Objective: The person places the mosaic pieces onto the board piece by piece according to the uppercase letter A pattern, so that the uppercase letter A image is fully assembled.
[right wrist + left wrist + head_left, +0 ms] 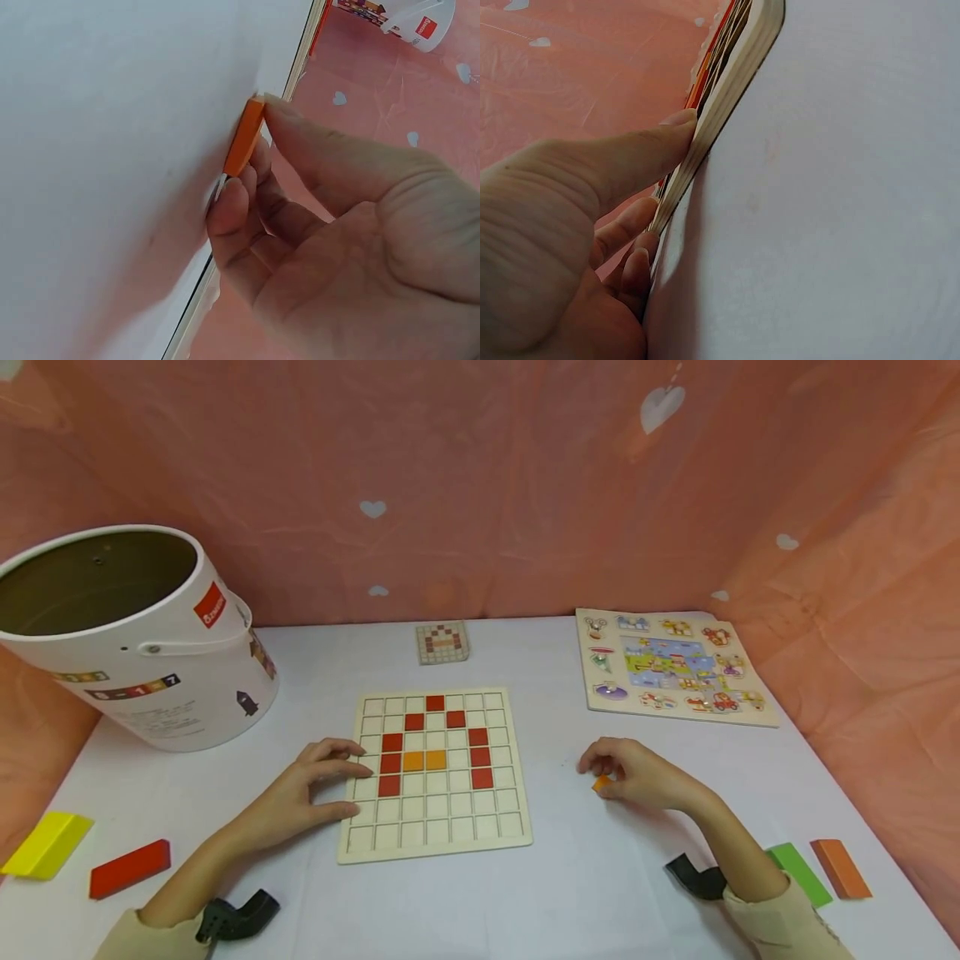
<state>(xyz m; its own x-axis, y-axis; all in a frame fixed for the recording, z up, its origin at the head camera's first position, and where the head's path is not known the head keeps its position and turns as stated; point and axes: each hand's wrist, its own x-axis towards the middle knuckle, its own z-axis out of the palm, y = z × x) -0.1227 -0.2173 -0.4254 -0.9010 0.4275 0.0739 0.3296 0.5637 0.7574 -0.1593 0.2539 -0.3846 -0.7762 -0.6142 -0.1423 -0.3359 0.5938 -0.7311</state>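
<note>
A wooden grid board [438, 832] lies in the middle of the table, with several red tiles [480, 756] set in an arch shape. Two orange tiles [424, 761] sit side by side between the red columns. At the board's left edge rests my left hand [300, 789], fingers spread; in the left wrist view its thumb [649, 154] touches the board's side. My right hand [637, 774], to the right of the board, pinches an orange tile [246, 135] between thumb and fingers, close over the table.
Behind the board lies a small pattern card [442, 643]. A white bucket [195, 693] stands at the back left, a picture puzzle board [678, 714] at the back right. Yellow [48, 845] and red blocks [130, 869] lie front left; green [799, 874] and orange blocks [842, 868] front right.
</note>
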